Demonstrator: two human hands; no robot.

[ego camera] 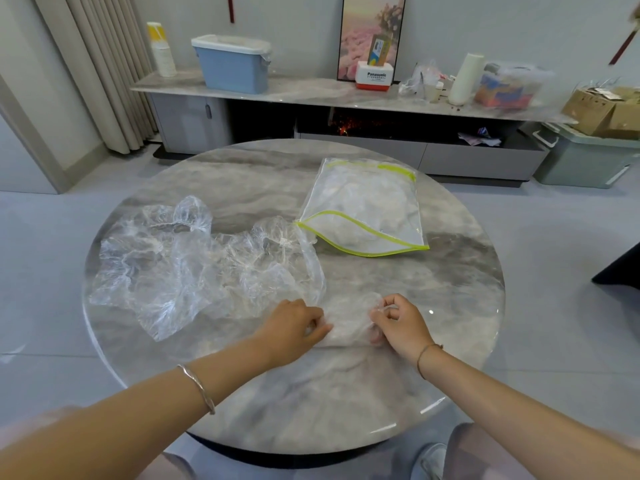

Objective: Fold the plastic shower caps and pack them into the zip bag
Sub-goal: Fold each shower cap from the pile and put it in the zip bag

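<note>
A: What's biggest here?
B: The table (242,174), then the loose caps (180,268) heaped left of and beyond the left hand (291,329).
A: And the bag (363,209)?
B: Beyond both hands, mouth gaping.
A: The hands?
B: Left and right hand (401,325) each pinch an end of the folded cap (349,323) between them.

A home living room: round marble table (450,289), long TV console (311,91), curtains (104,64), framed picture (372,32).
</note>
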